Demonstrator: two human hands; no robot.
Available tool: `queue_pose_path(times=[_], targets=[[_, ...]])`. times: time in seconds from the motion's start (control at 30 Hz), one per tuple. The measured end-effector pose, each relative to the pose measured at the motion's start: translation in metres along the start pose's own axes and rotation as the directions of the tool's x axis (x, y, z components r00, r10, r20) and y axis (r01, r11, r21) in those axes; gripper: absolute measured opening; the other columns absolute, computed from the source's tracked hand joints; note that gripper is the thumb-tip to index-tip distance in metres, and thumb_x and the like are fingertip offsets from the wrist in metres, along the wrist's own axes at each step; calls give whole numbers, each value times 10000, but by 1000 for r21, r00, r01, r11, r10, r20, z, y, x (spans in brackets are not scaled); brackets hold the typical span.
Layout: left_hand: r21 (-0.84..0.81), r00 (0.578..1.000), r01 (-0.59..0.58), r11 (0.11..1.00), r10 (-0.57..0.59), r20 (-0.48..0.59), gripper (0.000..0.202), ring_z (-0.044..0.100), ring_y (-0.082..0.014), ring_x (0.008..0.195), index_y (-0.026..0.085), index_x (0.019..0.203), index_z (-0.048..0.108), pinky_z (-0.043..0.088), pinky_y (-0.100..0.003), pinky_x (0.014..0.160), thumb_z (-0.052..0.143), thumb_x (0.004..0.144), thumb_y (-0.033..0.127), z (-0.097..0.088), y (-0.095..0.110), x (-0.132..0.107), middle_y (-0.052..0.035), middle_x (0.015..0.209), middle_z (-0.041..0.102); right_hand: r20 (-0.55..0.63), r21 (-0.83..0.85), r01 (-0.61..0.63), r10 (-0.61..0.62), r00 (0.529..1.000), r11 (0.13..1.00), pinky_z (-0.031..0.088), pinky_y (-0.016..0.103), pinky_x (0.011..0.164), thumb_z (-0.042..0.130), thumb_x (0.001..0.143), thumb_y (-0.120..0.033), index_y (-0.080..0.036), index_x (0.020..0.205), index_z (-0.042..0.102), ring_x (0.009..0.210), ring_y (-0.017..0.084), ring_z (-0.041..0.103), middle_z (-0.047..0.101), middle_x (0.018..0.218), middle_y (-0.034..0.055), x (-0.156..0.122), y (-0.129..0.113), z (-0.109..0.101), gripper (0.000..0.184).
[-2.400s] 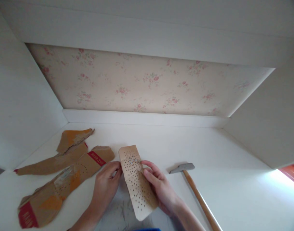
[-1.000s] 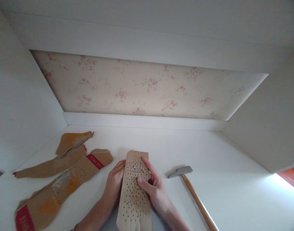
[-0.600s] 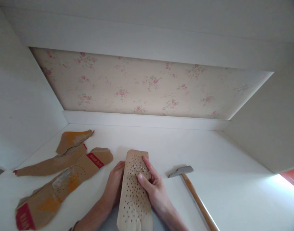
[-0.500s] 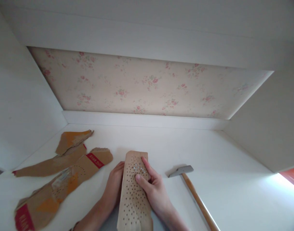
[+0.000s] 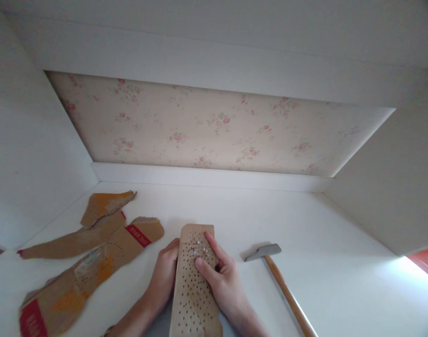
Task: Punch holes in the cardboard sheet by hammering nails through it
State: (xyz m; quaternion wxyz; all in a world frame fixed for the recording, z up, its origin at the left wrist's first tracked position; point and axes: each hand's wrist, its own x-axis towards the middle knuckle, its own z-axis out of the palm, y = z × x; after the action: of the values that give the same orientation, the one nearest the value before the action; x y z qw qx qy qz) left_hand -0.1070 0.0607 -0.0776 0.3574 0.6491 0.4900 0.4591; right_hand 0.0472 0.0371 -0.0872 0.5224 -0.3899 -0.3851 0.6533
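Observation:
A tan wooden board (image 5: pixel 194 299), dotted all over with small dark holes, stands tilted up in front of me. Near its upper end sit several small shiny, silvery bits, perhaps nail heads. Along the left edge, my left hand (image 5: pixel 166 267) grips the board, its fingertips hidden behind the wood. From the other side my right hand (image 5: pixel 226 278) holds it, thumb and index finger lying on the face by the shiny bits. To the right a hammer (image 5: pixel 284 288) with a grey head and wooden handle lies on the white surface, apart from both hands.
Torn brown cardboard pieces (image 5: pixel 90 264) with red and orange patches lie on the left of the white surface (image 5: pixel 256 206). White panels rise left and right. Floral wallpaper (image 5: pixel 199 126) shows at the back. Something red (image 5: pixel 424 262) is at the right edge.
The board and both hands sit very slightly lower in view. My grip is the same, and the hammer and cardboard keep their places.

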Motion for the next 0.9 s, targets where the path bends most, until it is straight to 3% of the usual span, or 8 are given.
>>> queue_pose_path(times=[0.23,0.33,0.43,0.5,0.57,0.73,0.83,0.9], targets=[[64,997,-75,995,75,-11,261,650,-218,944,212,1077,696,548,-314,774,562,854,209,3,-4,3,-73,1094,687,-206,-161,164,-196,959,973,569,375,857,732,827,-403,-280,1480,409,1026,249,677,708,1230,49,-2,-1,-9,738],[142,972,-84,986,113,-206,208,643,-208,964,199,1042,668,532,-315,825,526,923,292,-3,-7,5,-74,1066,666,-301,-187,220,-269,915,957,592,367,786,751,805,-392,-265,1508,353,985,263,683,724,1166,61,-1,-1,-13,819],[227,925,-68,972,147,-351,229,646,-200,912,191,1021,629,537,-291,775,499,953,368,-11,2,8,-70,997,669,-343,-164,281,-322,882,946,576,378,843,751,806,-375,-276,1513,328,1059,265,660,689,1235,81,1,0,-11,830],[305,943,-66,950,159,-292,254,645,-191,835,200,1054,620,532,-241,631,531,939,408,-13,18,10,-62,963,682,-349,-162,307,-346,871,938,573,378,840,754,803,-367,-279,1507,329,1052,264,663,675,1256,94,3,2,-10,827],[384,973,-122,915,186,-134,274,640,-178,754,218,1109,609,515,-223,551,538,937,419,-8,38,14,-43,914,687,-356,-183,324,-370,858,928,580,366,782,762,793,-370,-272,1494,354,976,260,682,692,1213,102,3,6,-10,817],[508,945,-321,800,308,112,287,681,-219,920,246,1217,569,556,-317,789,501,966,367,22,71,25,-58,1043,701,-278,-467,304,-464,841,830,534,307,587,664,866,-339,-253,1456,405,672,195,642,742,935,65,3,19,-20,649],[497,941,-338,799,300,157,194,702,-212,915,250,1110,596,557,-317,805,455,986,299,34,69,28,-42,1037,719,-210,-561,305,-489,847,770,531,313,602,596,900,-307,-246,1436,421,676,192,633,736,995,82,3,23,-24,567],[481,950,-308,821,295,104,181,719,-198,867,240,1097,580,564,-296,768,433,994,264,35,63,29,-33,1003,732,-197,-590,295,-488,850,752,534,321,610,583,909,-321,-243,1424,440,680,196,637,732,1036,94,4,22,-24,540]])
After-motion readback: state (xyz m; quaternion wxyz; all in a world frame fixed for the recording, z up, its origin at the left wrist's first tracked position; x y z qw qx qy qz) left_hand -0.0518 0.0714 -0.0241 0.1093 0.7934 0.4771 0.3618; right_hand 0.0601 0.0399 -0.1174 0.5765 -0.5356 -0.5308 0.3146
